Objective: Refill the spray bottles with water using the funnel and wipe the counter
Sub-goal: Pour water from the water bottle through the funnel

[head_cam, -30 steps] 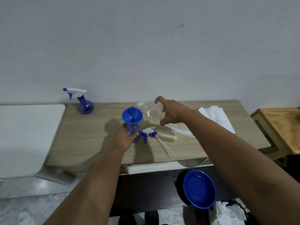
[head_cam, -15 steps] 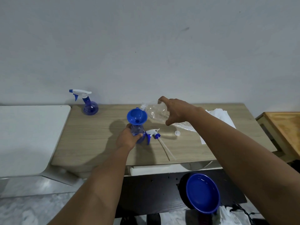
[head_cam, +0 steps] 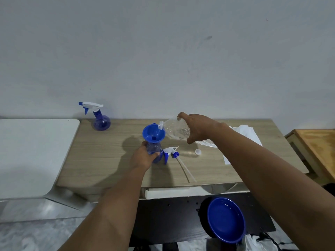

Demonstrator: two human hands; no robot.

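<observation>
An open blue spray bottle [head_cam: 155,149] stands mid-counter with a blue funnel [head_cam: 153,133] in its neck. My left hand [head_cam: 144,156] is wrapped around the bottle's body. My right hand [head_cam: 196,126] holds a clear plastic water bottle [head_cam: 174,130] tipped on its side, its mouth over the funnel's right rim. The removed trigger head [head_cam: 170,153] with its long dip tube lies just right of the bottle. A second blue spray bottle [head_cam: 100,118], capped, stands at the back left of the wooden counter [head_cam: 101,156].
A small white cap [head_cam: 198,151] lies on the counter right of the trigger head. White cloth or paper [head_cam: 244,132] and crumpled clear plastic sit at the right. A white surface [head_cam: 30,153] adjoins on the left, a wooden stool [head_cam: 317,147] on the right. A blue bowl [head_cam: 225,219] lies below.
My right hand has brought the clear bottle left and down until its mouth reaches the funnel rim. The left hand keeps its hold on the spray bottle. The camera shifted slightly.
</observation>
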